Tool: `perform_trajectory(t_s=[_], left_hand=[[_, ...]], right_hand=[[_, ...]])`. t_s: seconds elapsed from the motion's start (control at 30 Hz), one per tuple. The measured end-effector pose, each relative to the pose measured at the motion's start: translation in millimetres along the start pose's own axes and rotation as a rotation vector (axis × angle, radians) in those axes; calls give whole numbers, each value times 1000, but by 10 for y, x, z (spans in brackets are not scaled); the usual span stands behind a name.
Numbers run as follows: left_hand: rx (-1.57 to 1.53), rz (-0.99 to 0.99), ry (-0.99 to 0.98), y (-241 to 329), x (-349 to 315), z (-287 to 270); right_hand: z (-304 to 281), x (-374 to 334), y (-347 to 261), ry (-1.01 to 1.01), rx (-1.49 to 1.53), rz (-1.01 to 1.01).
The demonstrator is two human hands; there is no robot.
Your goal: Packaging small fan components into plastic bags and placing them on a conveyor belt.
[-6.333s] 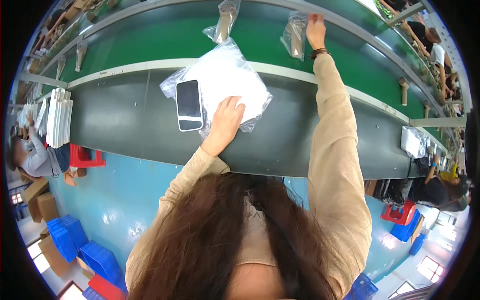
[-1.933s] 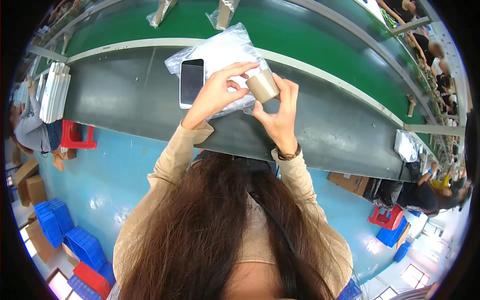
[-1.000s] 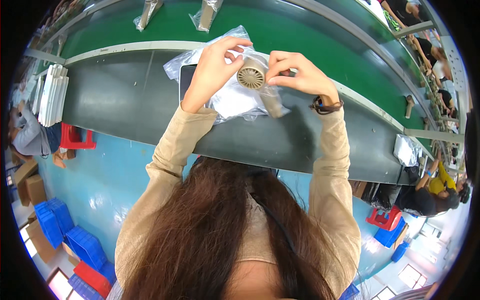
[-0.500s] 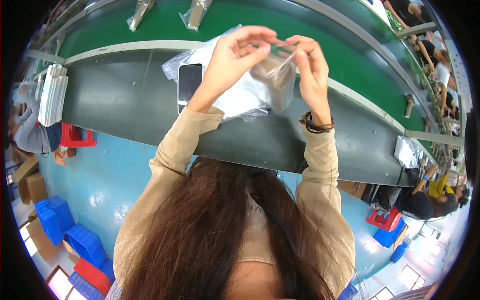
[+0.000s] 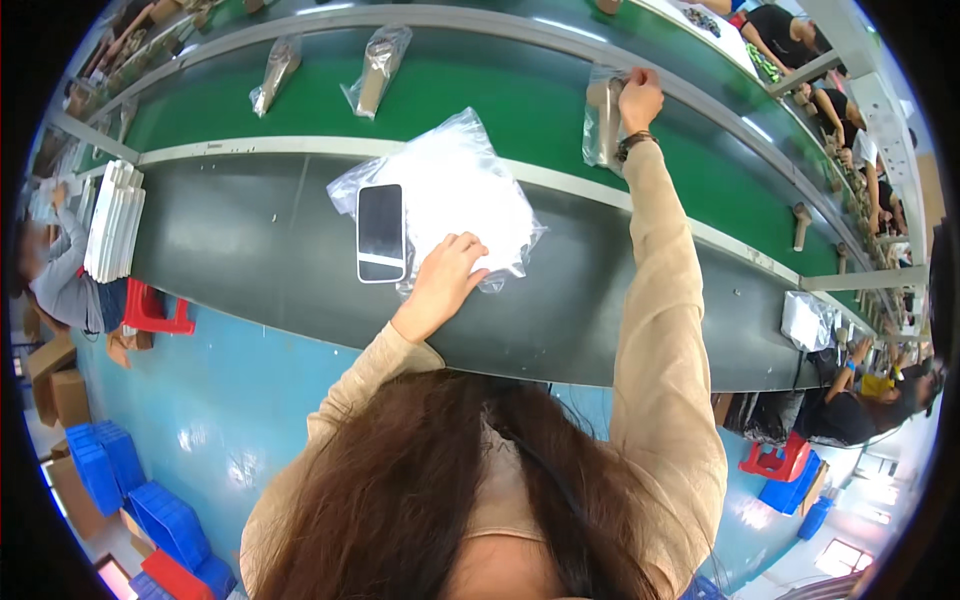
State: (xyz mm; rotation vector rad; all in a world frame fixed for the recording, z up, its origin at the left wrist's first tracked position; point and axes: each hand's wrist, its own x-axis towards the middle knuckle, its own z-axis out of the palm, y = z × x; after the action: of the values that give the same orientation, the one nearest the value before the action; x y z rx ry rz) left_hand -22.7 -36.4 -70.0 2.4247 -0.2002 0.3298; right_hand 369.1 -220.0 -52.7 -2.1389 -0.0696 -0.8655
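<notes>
My right hand (image 5: 641,103) is stretched out over the green conveyor belt, its fingers closed at the top of a clear plastic bag (image 5: 602,135). Inside that bag is a beige item with a rounded head and a straight handle; its exact kind I cannot make out. My left hand (image 5: 447,285) rests with fingers apart on the lower part of a pile of clear plastic bags (image 5: 465,190) on the dark worktop. Beside it, a phone (image 5: 380,228) with a dark screen and white edge lies on the left part of the pile.
Two bagged beige items (image 5: 376,78) lie farther left on the green belt (image 5: 480,110); an unbagged one (image 5: 801,226) is at right. White strips (image 5: 115,220) stand at the worktop's left end. A pale rail (image 5: 570,182) divides worktop and belt. People sit at both sides.
My right hand has carried the bagged item from above the pile out to the belt. My left hand has let go of the bag and come down onto the pile.
</notes>
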Motion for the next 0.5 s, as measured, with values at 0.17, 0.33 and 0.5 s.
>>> perform_trajectory(t_s=[0.17, 0.33, 0.5], left_hand=[[18, 2, 22, 30, 53, -8], [-62, -67, 72, -60, 113, 97], [-284, -285, 115, -58, 148, -5]], right_hand=[[292, 74, 390, -40, 112, -46], [71, 19, 449, -78, 277, -91], [-889, -713, -110, -340, 613, 79]])
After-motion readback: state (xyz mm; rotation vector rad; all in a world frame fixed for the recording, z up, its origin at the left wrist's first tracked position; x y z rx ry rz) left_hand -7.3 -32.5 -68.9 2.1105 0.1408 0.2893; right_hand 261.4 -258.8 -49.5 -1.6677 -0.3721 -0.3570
